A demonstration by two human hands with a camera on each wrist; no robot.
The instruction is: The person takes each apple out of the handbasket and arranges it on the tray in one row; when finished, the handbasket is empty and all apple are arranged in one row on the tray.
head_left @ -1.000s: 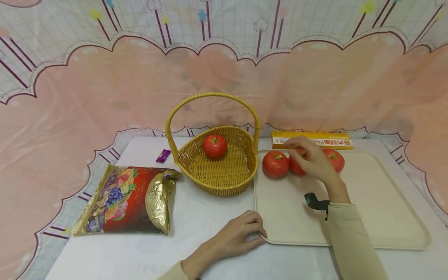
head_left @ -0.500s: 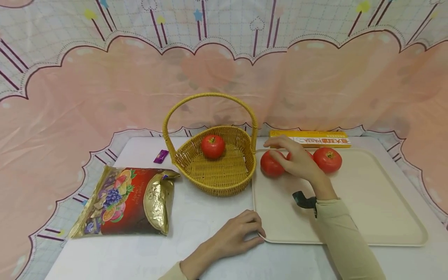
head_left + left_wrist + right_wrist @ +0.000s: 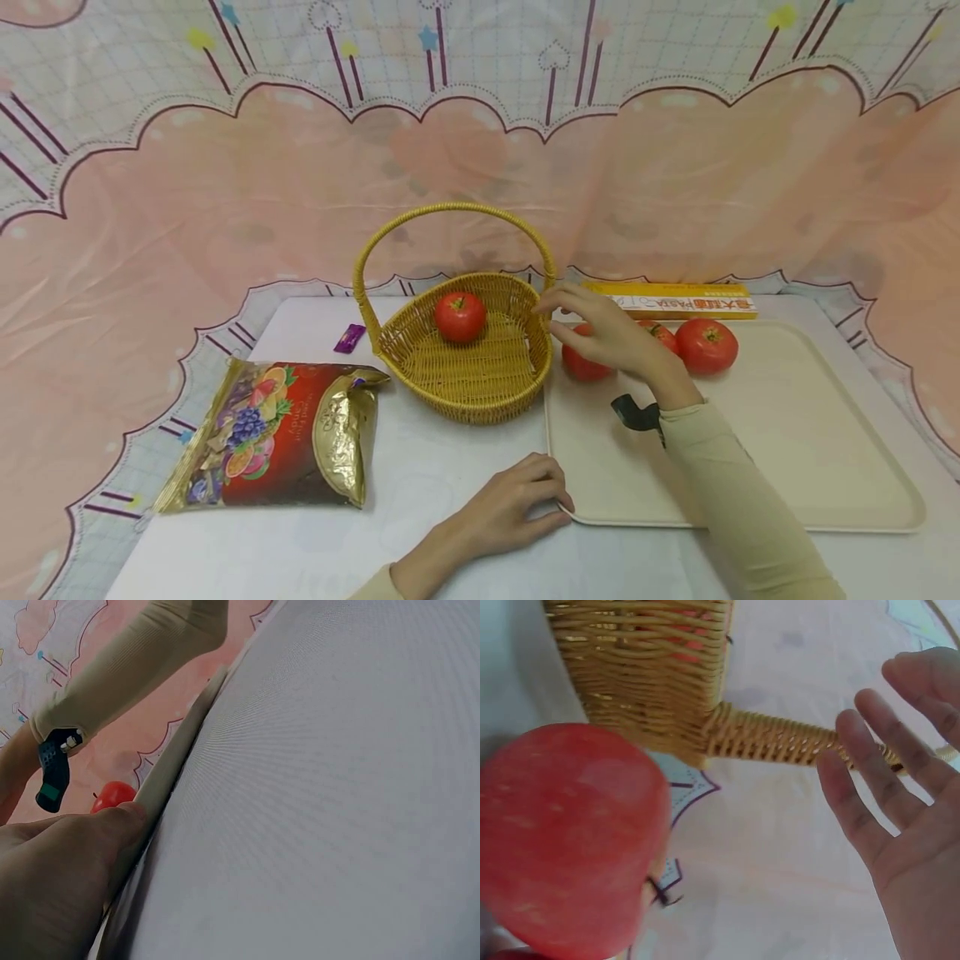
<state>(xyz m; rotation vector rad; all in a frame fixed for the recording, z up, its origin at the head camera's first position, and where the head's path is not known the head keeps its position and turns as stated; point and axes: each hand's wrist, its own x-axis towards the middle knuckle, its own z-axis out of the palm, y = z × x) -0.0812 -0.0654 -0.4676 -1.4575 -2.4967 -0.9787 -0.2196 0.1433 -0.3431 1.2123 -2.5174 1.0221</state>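
Note:
My right hand (image 3: 611, 333) hovers above the left apple (image 3: 585, 367) on the beige tray (image 3: 787, 450), its fingertips overlapping the handle of the wicker basket (image 3: 480, 404) in the head view. The right wrist view has that hand (image 3: 919, 817) with spread fingers and a bare palm, apart from a big red apple (image 3: 570, 832). Two more apples sit along the tray's back, the middle one partly hidden by my hand and the right one (image 3: 707, 345) in plain sight. Inside the basket lies another apple (image 3: 460, 317). My left hand (image 3: 513, 504) grips the tray's near left corner, thumb over the rim (image 3: 169, 761).
A yellow pasta box (image 3: 720, 302) lies behind the tray. On the left stand a red and gold bag of fruit candy (image 3: 285, 433) and a small purple wrapped candy (image 3: 349, 338). A patterned cloth (image 3: 300, 200) hangs at the back of the white table (image 3: 420, 475).
My right hand has moved left along the row, from over the middle apple to over the left one and up to the basket handle. The left hand keeps its place on the tray corner.

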